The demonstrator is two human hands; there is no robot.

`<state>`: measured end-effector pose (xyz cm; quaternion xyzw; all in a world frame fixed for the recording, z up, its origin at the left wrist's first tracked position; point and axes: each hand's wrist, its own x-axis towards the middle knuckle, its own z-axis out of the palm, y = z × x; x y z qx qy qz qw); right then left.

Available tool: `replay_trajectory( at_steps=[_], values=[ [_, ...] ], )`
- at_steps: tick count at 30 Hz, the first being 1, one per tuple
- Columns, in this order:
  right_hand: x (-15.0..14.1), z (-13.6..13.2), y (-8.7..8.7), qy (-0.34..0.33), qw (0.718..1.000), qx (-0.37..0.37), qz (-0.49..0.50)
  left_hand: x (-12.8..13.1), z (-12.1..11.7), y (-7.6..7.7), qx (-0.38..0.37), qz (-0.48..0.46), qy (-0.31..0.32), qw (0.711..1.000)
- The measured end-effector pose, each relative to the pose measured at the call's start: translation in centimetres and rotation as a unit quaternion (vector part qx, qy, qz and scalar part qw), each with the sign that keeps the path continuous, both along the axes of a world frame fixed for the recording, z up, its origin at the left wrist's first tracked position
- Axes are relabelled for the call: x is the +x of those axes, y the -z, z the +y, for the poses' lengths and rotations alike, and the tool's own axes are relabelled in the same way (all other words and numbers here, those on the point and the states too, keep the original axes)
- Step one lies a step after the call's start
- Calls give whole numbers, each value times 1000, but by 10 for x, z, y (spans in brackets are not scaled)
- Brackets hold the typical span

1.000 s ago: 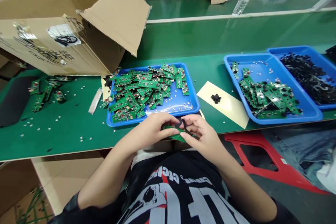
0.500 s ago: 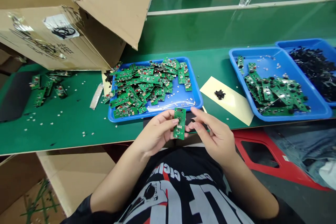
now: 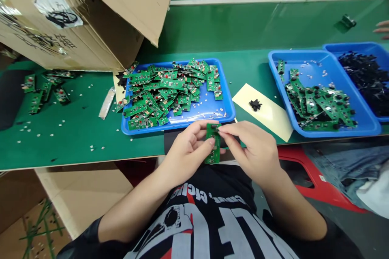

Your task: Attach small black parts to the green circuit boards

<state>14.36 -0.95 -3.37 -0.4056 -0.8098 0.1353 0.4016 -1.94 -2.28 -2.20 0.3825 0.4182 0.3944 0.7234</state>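
Observation:
My left hand (image 3: 194, 145) is closed on a narrow green circuit board (image 3: 213, 153), thumb across its face and fingers behind, holding it upright above the table's front edge. My right hand (image 3: 253, 149) pinches a small black piece (image 3: 217, 129) at the board's top right corner; the fingertips cover most of it. Just beyond my hands stands a blue tray (image 3: 227, 114) heaped with similar circuit boards (image 3: 172, 83). To its right a pile of small black pieces (image 3: 255, 105) lies on a yellow paper sheet (image 3: 273, 122).
A second blue tray (image 3: 369, 128) holds boards with black parts; a third tray (image 3: 343, 47) behind it holds many black pieces. An open cardboard box (image 3: 100, 44) stands back left, loose boards (image 3: 38, 99) before it. Another person's hand (image 3: 383, 29) shows at the right edge.
My right hand has moved in to the board's top, its thumb and forefinger now together there. The view has shifted slightly, and another person's hand has appeared at the right edge.

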Motion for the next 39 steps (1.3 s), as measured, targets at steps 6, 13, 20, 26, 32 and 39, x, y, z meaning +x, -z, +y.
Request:
replay_trajectory(
  at_steps=[6, 13, 20, 26, 32, 39],
  values=[
    [-4, -2, 1, 26, 999, 8, -19, 3, -2, 1, 25, 64, -24, 997],
    [-7, -1, 2, 37, 999, 25, -15, 6, -4, 4, 69, 131, -58, 987],
    [-11, -2, 5, 46, 998, 42, 6, 10, -6, 5, 106, 167, -78, 977],
    [-12, -2, 6, 54, 997, 45, 11, 12, -6, 6, 137, 202, -105, 964],
    [-15, -3, 4, 70, 996, 47, -18, 15, -4, 8, 186, 247, -134, 942],
    [-12, 4, 1, 63, 996, -33, 52, 11, -5, 10, 166, 227, -109, 953]
  ],
)
